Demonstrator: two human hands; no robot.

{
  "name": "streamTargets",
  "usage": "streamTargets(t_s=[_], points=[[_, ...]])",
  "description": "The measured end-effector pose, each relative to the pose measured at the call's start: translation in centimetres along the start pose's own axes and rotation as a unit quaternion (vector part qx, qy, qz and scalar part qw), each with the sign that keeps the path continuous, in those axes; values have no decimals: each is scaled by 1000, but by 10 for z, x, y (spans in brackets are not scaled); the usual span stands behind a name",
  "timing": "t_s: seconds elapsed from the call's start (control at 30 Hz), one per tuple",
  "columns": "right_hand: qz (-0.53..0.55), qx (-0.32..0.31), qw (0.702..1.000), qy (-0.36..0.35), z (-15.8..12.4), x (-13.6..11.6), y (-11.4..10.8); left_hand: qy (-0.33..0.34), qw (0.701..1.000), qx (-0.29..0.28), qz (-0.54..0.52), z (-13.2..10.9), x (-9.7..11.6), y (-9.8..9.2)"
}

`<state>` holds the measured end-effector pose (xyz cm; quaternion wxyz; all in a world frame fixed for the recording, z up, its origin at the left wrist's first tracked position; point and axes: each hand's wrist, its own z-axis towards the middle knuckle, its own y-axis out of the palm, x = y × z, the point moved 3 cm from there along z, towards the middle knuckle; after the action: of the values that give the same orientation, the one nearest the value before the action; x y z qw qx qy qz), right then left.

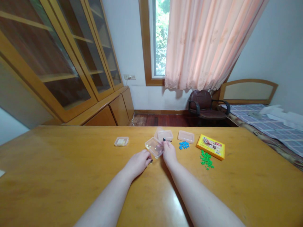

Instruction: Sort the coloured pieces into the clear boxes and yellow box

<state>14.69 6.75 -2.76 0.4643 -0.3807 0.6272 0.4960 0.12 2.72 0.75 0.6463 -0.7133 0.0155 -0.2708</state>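
Your right hand (169,153) pinches the right edge of a clear plastic box (152,142), fingers and thumb closed on it, so that it sits tilted above the middle of the wooden table (78,176). A few pale yellow pieces (149,147) show in that box, and others lie on the tabletop just by its near corner.

Your left hand (139,160) is low over the wood to the left of the box, fingers curled and drawn together near those loose bits; you can't tell from here whether it pinches one. (Each hand shows a dark spot at a fingertip, too small to tell as a nail or a piece.)

Just beyond the tilted box sits another clear container (166,135), partly hidden by it. To its right, toward the far edge, is a shallow pinkish-clear tray (186,136), with a pile of blue pieces (184,145) just on its near side. Farther right, a yellow cardboard box (211,147) lies at a slant, and green pieces (206,160) are scattered on the near side of it. Well to the left of your hands, a small clear case (121,141) holds something pale.

Past the table's far edge, a brown office chair (204,105) stands below the pink curtain (203,44).
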Motion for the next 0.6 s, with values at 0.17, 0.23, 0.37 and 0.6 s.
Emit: streamTargets(t_s=[0.17,0.23,0.37,0.6], points=[[1,1,1000,2,-1,-2,1,10,1000,3,23,0,0,-1],[-5,2,1000,5,-2,-3,1,9,999,2,32,0,1,-1],[-17,3,1000,4,-1,-2,0,8,999,6,38,0,1,-1],[-23,-3,1000,-13,4,5,-2,36,998,42,15,-1,2,-5]])
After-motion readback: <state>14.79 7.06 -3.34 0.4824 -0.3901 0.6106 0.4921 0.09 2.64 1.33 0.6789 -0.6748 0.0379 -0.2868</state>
